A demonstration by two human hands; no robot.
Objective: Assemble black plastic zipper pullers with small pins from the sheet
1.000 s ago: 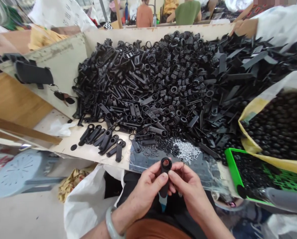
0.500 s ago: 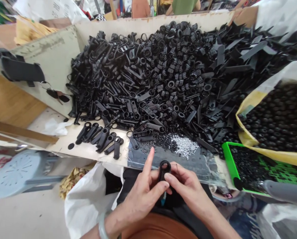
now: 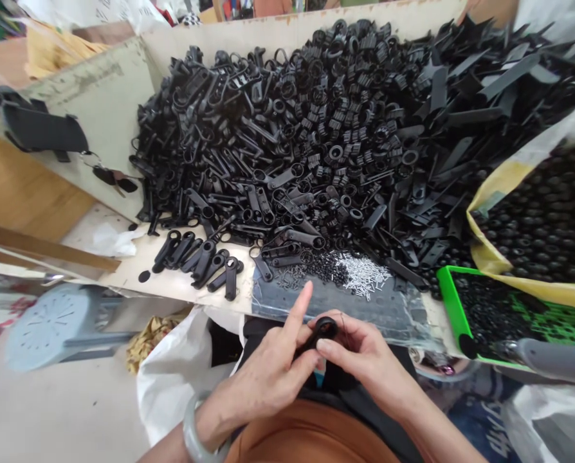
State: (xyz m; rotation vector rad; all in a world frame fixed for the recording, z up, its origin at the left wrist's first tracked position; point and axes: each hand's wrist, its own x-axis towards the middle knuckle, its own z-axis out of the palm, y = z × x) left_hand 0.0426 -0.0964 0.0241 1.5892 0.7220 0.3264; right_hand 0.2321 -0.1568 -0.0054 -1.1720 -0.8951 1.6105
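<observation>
Both my hands meet over my lap at the table's front edge, pinching one small black plastic part with a ring end [image 3: 322, 329]. My left hand [image 3: 273, 370] grips it from the left with its index finger sticking up; a pale bangle circles that wrist. My right hand [image 3: 359, 357] holds the ring end with thumb and fingers closed. Just beyond them lie a small heap of silver pins [image 3: 362, 276] and tiny black bits [image 3: 323, 270] on a dark mat [image 3: 388, 308]. A row of finished black parts [image 3: 198, 263] lies to the left.
A huge pile of black plastic parts [image 3: 326, 141] fills the boarded table. At right stand a yellow-lined bag of black caps [image 3: 548, 218] and a green tray [image 3: 449, 302] with a grey tool handle [image 3: 552, 360]. A grey stool [image 3: 51, 325] and white bags sit below left.
The part was held upright between both thumbs; now it is tilted lower toward my lap, and my left index finger has lifted and points up. The view shifted slightly down.
</observation>
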